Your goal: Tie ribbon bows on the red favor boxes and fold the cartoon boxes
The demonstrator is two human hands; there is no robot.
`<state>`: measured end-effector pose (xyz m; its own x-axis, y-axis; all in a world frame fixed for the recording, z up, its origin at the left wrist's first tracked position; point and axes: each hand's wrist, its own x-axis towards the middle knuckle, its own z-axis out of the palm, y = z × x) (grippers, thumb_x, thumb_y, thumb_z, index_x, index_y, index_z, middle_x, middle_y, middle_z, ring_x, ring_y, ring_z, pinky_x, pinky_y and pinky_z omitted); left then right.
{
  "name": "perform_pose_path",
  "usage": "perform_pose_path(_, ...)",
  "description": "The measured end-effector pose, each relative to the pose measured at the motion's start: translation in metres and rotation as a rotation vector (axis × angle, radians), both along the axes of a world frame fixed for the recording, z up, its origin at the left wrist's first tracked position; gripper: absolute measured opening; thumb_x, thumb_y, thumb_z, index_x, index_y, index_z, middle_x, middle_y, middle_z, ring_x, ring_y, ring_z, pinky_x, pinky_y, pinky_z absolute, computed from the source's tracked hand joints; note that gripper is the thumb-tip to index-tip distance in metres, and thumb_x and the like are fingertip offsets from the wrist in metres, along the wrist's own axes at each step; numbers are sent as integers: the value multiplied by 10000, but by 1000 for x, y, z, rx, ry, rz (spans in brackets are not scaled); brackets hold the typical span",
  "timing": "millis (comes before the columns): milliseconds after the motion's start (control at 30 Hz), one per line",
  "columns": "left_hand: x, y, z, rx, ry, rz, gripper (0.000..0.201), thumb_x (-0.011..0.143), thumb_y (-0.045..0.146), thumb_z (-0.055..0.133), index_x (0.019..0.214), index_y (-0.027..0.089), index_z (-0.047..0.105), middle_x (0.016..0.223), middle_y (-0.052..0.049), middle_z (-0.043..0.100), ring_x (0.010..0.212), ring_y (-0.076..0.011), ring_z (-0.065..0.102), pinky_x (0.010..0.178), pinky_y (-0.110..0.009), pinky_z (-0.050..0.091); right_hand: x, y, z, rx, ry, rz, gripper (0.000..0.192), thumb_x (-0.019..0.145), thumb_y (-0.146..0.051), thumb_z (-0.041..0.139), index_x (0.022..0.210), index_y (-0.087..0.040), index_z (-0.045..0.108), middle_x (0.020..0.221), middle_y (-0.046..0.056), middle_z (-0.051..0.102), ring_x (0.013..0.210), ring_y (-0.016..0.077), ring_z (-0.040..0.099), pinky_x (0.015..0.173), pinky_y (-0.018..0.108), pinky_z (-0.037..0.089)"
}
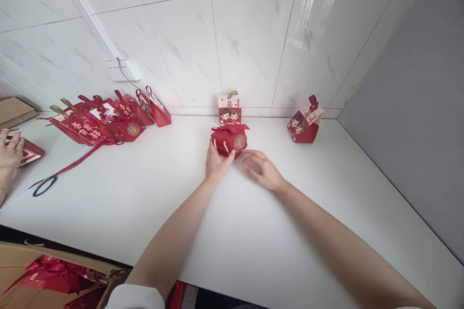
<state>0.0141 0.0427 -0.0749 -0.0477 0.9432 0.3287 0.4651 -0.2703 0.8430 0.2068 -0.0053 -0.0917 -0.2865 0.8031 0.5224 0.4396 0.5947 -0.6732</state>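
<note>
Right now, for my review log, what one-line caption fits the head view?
Left hand touches a small red box on a white table; right hand rests open beside it.

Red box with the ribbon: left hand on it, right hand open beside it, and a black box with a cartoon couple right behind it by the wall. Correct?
Not quite. In the head view the box behind is white and red, not black. The rest holds: the left hand touches the red box with the ribbon, and the right hand lies open beside it on the white table.
</note>
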Motion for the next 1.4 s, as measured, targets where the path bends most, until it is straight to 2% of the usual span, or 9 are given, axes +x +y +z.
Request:
perform_pose_path(100,-1,2,1,-37,-210,-173,604,847,475,568,1379,223,433,1349,-93,566,1211,-239,564,1008,-356,454,5,3,-1,-106,272,-181,479,885,-467,576,1316,-292,462,1515,77,367,1387,265,369,1115,507,359)
perform_pose_path(167,0,1,3,-96,-252,-332,586,852,496,551,1359,214,469,1336,-84,584,1185,-232,581,982,-342,469,9,5,-1,-250,384,-136,611,898,-520,539,1430,-307,327,1556,68,308,1401,260,357,1109,483,379)
perform_pose_path(267,-1,-1,7,-186,-167,-463,607,839,551,553,1327,191,520,1191,-81,666,1013,-220,645,874,-323,504,11,5,0,-379,393,-25,672,908,-551,508,1484,-303,267,1485,48,440,1346,251,442,1124,453,374)
perform_pose_path(467,-7,4,8,-235,-88,-380,601,877,668,363,974,176,695,916,-58,722,772,-194,635,727,-296,484,8,4,7,-343,403,81,697,915,-571,481,1511,-297,245,1515,29,404,1371,236,411,1147,424,350)
perform_pose_path(667,-9,9,7,-340,-29,-278,690,862,718,287,704,176,683,686,-65,681,710,-213,622,748,-325,466,11,8,0,-361,409,46,607,917,-542,497,1453,-294,354,1502,45,416,1267,245,508,1093,430,412)
perform_pose_path(833,-13,8,17,-532,-73,-349,746,837,752,270,754,155,709,702,-90,697,701,-217,631,737,-331,468,10,9,-10,-349,264,-63,683,859,-557,585,1423,-245,359,1411,120,491,1119,258,592,1012,466,468)
perform_pose_path(967,-15,7,21,-571,-85,-375,774,833,766,246,766,151,711,704,-95,699,703,-218,636,731,-334,470,8,8,-13,-243,145,-114,735,814,-549,644,1413,-241,351,1381,137,485,1142,288,575,999,477,473)
perform_pose_path(1200,-13,2,12,-462,-96,-419,734,862,726,247,861,153,705,783,-93,710,741,-212,633,742,-333,460,6,5,-11,-169,98,-214,694,840,-548,600,1415,-264,335,1331,143,496,975,274,632,911,485,516)
perform_pose_path(1400,-14,2,5,-280,-176,-461,577,865,611,436,1202,174,606,1075,-91,700,886,-212,646,692,-291,496,8,1,-1,-275,295,-25,694,875,-563,553,1453,-283,289,1475,101,412,1215,278,547,1044,472,450)
